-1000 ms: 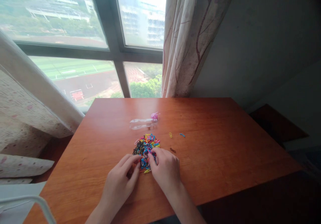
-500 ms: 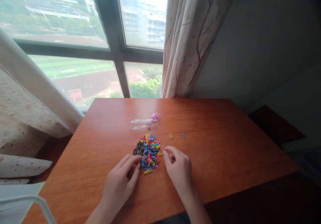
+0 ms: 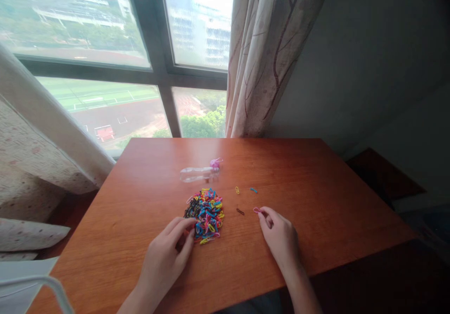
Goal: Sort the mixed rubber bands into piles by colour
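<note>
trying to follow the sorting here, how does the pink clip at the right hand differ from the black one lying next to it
The pink clip is pinched at the fingertips of the right hand; the black clip lies untouched on the table. The pink one is bright, the black one dark and hard to spot on the wood. The black clip sits nearer the mixed pile. Both are small single clips set apart from that pile.

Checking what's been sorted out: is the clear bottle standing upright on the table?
No, the clear bottle lies on its side on the table, its pink cap pointing right, beyond the pile of coloured bands.
</note>
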`<state>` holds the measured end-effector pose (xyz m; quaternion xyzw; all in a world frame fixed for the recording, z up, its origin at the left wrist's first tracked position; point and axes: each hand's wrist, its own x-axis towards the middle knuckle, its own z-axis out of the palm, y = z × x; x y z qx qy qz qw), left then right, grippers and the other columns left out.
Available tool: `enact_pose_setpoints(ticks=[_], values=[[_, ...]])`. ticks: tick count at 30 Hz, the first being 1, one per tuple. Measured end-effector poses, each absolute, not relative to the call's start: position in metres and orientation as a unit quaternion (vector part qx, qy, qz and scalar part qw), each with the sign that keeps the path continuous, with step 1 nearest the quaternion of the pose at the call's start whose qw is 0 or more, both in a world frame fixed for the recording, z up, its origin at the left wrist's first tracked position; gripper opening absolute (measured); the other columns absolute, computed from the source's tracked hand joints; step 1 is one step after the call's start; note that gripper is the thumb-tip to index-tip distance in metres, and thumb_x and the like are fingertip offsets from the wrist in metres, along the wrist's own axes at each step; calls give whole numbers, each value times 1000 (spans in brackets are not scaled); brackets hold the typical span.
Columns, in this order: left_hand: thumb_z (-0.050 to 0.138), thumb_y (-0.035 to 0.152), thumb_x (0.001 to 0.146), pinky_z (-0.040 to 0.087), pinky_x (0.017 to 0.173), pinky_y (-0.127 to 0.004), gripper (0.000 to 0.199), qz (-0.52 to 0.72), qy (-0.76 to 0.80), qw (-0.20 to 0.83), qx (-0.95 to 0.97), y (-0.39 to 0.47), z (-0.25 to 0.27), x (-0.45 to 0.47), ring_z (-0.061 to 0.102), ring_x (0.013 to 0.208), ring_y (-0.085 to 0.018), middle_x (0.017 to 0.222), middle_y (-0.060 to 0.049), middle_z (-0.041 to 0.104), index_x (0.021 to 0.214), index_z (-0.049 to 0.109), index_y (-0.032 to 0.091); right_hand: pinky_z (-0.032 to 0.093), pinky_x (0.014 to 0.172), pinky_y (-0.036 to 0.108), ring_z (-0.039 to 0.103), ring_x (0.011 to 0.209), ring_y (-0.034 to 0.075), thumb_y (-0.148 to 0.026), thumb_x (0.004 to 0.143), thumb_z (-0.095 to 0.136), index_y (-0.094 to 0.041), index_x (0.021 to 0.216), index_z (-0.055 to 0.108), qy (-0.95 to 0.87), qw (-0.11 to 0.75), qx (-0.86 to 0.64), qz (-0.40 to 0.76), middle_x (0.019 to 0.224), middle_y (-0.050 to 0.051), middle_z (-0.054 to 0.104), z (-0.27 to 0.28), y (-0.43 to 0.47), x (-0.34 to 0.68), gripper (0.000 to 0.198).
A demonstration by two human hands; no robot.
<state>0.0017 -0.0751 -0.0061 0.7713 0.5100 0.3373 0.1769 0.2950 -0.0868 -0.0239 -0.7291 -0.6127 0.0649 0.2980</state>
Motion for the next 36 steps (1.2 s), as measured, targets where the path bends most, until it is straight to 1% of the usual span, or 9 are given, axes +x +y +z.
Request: enact_pose_setpoints(ticks=[8, 13, 17, 20, 24, 27, 29, 32, 36], values=[[52, 23, 92, 52, 63, -19, 16, 339, 514, 173, 769, -75, -6, 2, 67, 69, -11, 89, 0, 68, 103, 63, 23, 33, 56, 26, 62, 60, 17, -44, 96, 49, -23, 94, 73, -605, 293, -737, 69, 64, 1, 65, -26, -86, 296, 32], [51, 23, 93, 51, 63, -19, 16, 338, 516, 176, 767, -76, -6, 3, 66, 69, -11, 89, 0, 67, 105, 63, 23, 36, 58, 26, 61, 58, 17, -40, 97, 50, -21, 94, 72, -607, 316, -726, 61, 62, 0, 63, -24, -86, 292, 29], [52, 24, 93, 50, 60, -18, 16, 342, 515, 179, 766, -76, -6, 2, 64, 65, -10, 89, 1, 66, 105, 62, 23, 40, 64, 25, 63, 62, 16, -30, 96, 49, -19, 97, 71, -638, 336, -688, 86, 73, 2, 69, -23, -89, 271, 24], [53, 24, 93, 49, 59, -18, 15, 347, 513, 178, 764, -76, -6, 2, 62, 63, -9, 86, 1, 64, 104, 62, 22, 41, 65, 25, 64, 66, 16, -22, 94, 51, -20, 98, 70, -678, 318, -652, 115, 80, 2, 72, -22, -91, 248, 20], [53, 22, 93, 48, 58, -18, 13, 345, 507, 177, 770, -78, -6, 2, 59, 60, -9, 85, 1, 63, 103, 62, 21, 39, 65, 25, 66, 70, 17, -16, 89, 57, -23, 99, 69, -704, 278, -641, 126, 79, 0, 72, -17, -90, 221, 18], [54, 22, 93, 51, 64, -19, 13, 336, 500, 171, 780, -79, -6, 1, 63, 67, -10, 89, 0, 65, 103, 61, 22, 39, 65, 25, 68, 75, 18, -15, 89, 59, -25, 102, 69, -705, 253, -649, 130, 84, 0, 73, -12, -87, 210, 18], [55, 24, 92, 52, 69, -19, 14, 335, 492, 162, 787, -80, -7, 1, 66, 74, -12, 91, -1, 66, 105, 61, 22, 38, 63, 25, 68, 74, 18, -15, 89, 61, -25, 106, 68, -702, 237, -659, 133, 83, -1, 73, -9, -85, 206, 21], [57, 27, 92, 54, 71, -20, 20, 333, 475, 144, 801, -81, -8, 2, 68, 78, -13, 95, -2, 68, 111, 61, 23, 36, 61, 25, 68, 74, 19, -15, 89, 63, -26, 110, 66, -696, 222, -669, 135, 82, -1, 73, -5, -82, 203, 24], [57, 31, 92, 55, 70, -22, 27, 294, 467, 111, 827, -81, -10, 4, 70, 81, -15, 98, -3, 69, 118, 60, 25, 37, 64, 24, 69, 76, 18, -15, 89, 62, -27, 102, 68, -700, 230, -662, 140, 86, -2, 74, -3, -79, 200, 19]])
